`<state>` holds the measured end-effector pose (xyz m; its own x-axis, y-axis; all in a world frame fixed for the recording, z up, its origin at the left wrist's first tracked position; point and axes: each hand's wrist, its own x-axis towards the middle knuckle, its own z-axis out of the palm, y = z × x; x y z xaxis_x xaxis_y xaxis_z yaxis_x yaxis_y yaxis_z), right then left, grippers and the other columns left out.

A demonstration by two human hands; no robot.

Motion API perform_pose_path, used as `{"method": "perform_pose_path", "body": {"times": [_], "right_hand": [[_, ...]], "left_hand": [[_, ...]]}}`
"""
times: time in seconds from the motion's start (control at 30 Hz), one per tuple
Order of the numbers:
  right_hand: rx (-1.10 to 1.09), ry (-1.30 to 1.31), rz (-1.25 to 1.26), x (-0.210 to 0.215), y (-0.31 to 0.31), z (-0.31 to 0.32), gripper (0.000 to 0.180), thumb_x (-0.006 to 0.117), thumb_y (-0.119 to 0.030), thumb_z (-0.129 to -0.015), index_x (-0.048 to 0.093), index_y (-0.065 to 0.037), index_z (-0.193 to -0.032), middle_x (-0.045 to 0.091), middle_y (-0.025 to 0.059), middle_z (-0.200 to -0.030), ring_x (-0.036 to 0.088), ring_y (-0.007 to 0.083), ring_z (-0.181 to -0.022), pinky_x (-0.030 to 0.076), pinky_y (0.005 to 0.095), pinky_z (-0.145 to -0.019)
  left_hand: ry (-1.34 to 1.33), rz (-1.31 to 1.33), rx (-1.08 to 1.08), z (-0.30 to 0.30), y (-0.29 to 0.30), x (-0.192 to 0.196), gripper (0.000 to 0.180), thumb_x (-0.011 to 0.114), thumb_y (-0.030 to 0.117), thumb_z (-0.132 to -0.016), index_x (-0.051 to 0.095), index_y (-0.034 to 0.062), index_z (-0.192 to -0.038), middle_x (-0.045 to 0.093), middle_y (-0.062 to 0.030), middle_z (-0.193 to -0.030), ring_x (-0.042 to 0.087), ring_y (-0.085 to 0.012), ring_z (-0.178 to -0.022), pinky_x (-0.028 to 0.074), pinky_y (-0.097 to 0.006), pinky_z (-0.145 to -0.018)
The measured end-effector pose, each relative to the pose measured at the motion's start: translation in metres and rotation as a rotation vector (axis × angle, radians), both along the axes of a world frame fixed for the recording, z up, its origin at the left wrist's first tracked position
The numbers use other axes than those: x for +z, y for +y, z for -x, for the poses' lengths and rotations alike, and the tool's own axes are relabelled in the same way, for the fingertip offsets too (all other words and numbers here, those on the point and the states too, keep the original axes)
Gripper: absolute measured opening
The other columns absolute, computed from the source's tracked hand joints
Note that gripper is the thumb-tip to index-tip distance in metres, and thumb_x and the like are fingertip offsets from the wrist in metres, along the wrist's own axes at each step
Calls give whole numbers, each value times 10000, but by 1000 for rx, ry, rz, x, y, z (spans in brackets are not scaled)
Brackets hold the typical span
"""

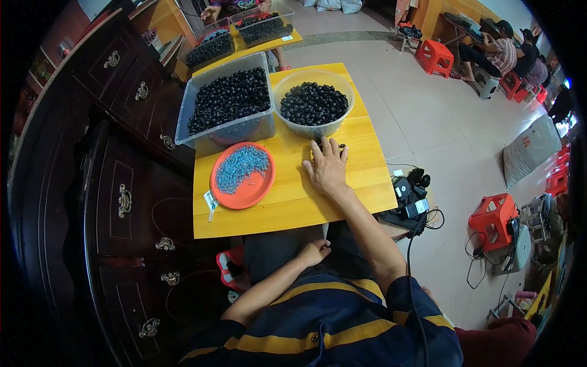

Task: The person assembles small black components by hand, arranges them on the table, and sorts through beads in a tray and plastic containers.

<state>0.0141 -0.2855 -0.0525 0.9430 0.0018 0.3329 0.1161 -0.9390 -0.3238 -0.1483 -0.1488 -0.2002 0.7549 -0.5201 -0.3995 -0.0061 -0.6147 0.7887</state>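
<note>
Head view: small black pieces (342, 146) lie on the surface (293, 189) beside the round bowl (312, 130), partly under the right hand (329, 169), its fingers spread. The left hand (315, 252) is lower, fingers curled; its hold I cannot tell.

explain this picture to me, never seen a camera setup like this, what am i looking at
No machine here, just a person's two bare hands. The single picture comes from a wide fisheye camera on their head, looking down, so straight edges bend near the rim. On the yellow table are a rectangular bin and round bowl of small black pieces, plus an orange-red plate of tiny bluish pieces. The right hand is at the bowl's near side; its grip is unclear. The left hand, below the table's near edge, may hold a slim pale thing.
</note>
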Motion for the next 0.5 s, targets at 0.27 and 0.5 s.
{"method": "perform_pose_path", "body": {"times": [0.27,0.5], "right_hand": [[107,-16,49,5,7,4,573,648,-344,-878,503,-73,-1362,490,133,-1372,370,353,-1340,206,669,-1117],[209,14,47,5,-6,46,492,624,-336,-911,536,-109,-1338,489,104,-1405,382,310,-1358,183,611,-1152]], "left_hand": [[34,17,14,0,2,-10,348,643,262,-905,651,34,-1168,691,-186,-1107,665,-319,-1018,500,-380,-892],[66,32,-5,-1,5,9,381,644,246,-879,653,19,-1184,676,-214,-1141,648,-357,-1059,494,-405,-950]]}}
